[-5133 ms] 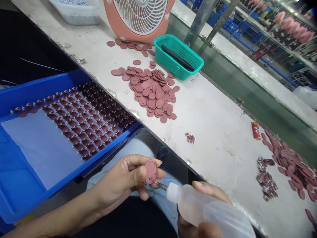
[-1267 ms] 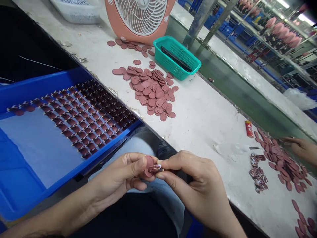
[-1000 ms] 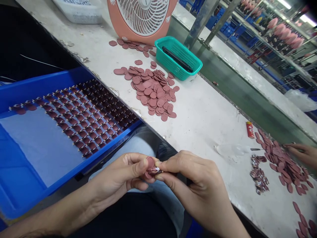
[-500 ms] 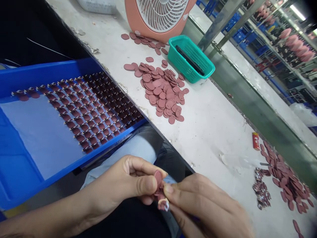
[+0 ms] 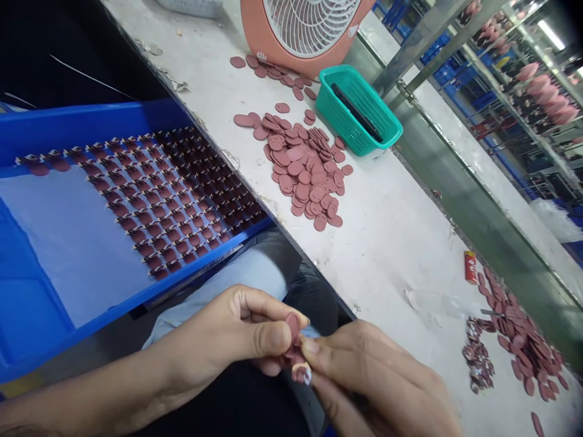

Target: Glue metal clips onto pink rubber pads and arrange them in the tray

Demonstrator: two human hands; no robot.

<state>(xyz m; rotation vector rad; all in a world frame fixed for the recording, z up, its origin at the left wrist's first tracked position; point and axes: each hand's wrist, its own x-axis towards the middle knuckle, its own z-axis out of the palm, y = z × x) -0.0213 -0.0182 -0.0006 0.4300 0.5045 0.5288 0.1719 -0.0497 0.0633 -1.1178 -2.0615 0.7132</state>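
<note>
Above my lap, my left hand pinches a small dark-red oval piece between thumb and fingers. Attached to its lower end is a little crumpled part with a cream and silvery tip. From the other side, my right hand has its thumb and fingers closed on that same piece, near the lower part. The fingers hide just how the two parts join. To the left, a blue tray holds rows of similar dark-red pieces with pale tips on a light sheet.
On the white table lies a heap of dark-red ovals. Behind stand a green basket with a black object inside and an orange fan. Rightward are another oval pile, shiny strap-like pieces and a red packet.
The view has shifted slightly, so the table things sit a little differently in the picture. Both hands keep the same grip on the oval piece, with hardly any movement.
</note>
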